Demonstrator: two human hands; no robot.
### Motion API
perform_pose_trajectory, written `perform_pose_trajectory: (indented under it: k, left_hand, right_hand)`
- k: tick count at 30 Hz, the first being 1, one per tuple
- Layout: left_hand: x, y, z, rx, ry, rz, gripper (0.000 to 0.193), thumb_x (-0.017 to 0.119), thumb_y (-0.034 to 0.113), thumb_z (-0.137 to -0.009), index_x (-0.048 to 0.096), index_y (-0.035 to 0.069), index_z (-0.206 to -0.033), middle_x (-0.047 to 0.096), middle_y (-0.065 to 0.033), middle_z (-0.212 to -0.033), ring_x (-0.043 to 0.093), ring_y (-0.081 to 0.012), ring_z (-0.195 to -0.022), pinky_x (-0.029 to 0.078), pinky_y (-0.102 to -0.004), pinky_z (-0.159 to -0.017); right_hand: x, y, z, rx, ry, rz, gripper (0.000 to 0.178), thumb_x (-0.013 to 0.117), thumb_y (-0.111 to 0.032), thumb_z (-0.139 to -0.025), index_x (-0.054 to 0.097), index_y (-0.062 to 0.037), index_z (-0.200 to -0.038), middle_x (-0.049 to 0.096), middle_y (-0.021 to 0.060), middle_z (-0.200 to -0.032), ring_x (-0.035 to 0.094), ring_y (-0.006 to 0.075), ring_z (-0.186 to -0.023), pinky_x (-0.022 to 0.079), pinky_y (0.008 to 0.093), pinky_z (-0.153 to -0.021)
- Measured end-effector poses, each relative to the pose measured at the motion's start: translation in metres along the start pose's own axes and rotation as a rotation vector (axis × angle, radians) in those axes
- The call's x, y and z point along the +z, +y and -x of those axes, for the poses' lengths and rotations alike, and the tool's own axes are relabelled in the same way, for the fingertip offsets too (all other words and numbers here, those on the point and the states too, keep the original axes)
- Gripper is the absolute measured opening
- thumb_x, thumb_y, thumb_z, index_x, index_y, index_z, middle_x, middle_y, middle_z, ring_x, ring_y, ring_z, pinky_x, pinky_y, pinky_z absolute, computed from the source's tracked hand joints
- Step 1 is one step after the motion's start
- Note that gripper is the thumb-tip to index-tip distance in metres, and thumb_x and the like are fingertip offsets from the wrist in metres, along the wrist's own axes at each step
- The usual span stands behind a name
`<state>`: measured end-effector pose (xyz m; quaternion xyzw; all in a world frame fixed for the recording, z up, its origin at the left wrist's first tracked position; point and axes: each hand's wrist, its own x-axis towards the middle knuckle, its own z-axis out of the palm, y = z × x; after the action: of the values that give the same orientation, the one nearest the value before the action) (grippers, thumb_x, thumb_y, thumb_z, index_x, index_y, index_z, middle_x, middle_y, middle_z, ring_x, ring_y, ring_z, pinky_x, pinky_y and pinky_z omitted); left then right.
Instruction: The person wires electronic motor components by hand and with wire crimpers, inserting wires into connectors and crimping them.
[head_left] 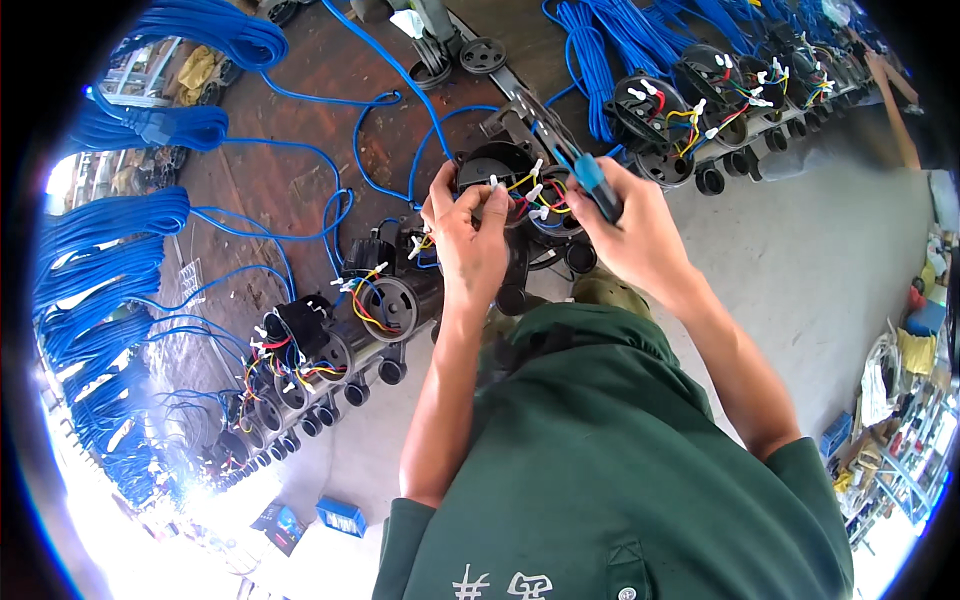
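Note:
My left hand (468,235) is closed over a round black motor housing (490,165), thumb and fingertips pinching a small white wire connector (493,182). My right hand (640,225) grips a pair of pliers (596,186) by teal and black handles. The pliers point up and left; their jaws are hard to tell from the dark metal behind. Between my hands, yellow, red and green wires with white caps (537,192) stick out of an open black pump body (556,215). A blue cable (425,105) runs down to the housing beside my left fingers.
More open pump bodies (390,305) with loose capped wires line the bench edge on both sides. Blue cable coils (110,240) lie along the left and others (590,60) at the back. At the far right, another person's arm (893,110) shows. A blue crate (341,516) stands on the floor.

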<state>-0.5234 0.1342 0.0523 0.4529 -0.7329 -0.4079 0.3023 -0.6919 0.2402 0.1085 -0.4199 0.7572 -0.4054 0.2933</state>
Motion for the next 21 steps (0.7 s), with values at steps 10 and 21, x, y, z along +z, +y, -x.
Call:
perform_pose_trajectory:
  k: [10, 21]
  left_hand:
    - [0.015, 0.006, 0.015, 0.263, 0.265, -0.119, 0.013, 0.085, 0.011, -0.078, 0.082, 0.003, -0.088, 0.062, -0.0171, -0.142, 0.051, -0.0390, -0.128, 0.037, -0.0508, -0.111]
    - [0.024, 0.002, 0.025, 0.228, 0.333, -0.025, 0.013, 0.085, 0.009, -0.075, 0.080, 0.003, -0.086, 0.061, -0.0133, -0.147, 0.049, -0.0375, -0.130, 0.034, -0.0528, -0.111]
  right_hand:
    - [0.015, -0.024, -0.049, -0.029, -0.178, -0.025, 0.022, 0.080, -0.016, -0.091, 0.070, 0.0021, -0.096, 0.073, 0.0107, -0.077, 0.073, 0.0178, -0.066, 0.056, 0.0353, -0.064]
    - [0.023, -0.018, -0.045, -0.089, -0.168, -0.114, 0.018, 0.076, -0.009, -0.089, 0.067, 0.0028, -0.099, 0.073, 0.0092, -0.080, 0.073, 0.0156, -0.069, 0.057, 0.0326, -0.065]
